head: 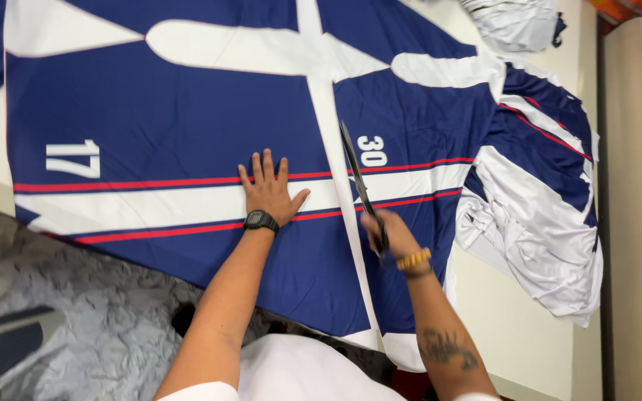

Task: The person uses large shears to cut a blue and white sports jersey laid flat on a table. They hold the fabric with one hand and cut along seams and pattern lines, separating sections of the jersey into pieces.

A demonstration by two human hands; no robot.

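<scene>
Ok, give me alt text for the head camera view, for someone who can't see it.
A person's right hand works black scissors along a white strip in a large navy, white and red printed fabric sheet, while the left hand lies flat on the cloth beside the cut. The sheet lies across a pale table, with crumpled fabric pieces at the right.

Head camera looking steeply down, close over the table (518,327) | printed fabric (187,126) filling most of the frame | single view only
</scene>
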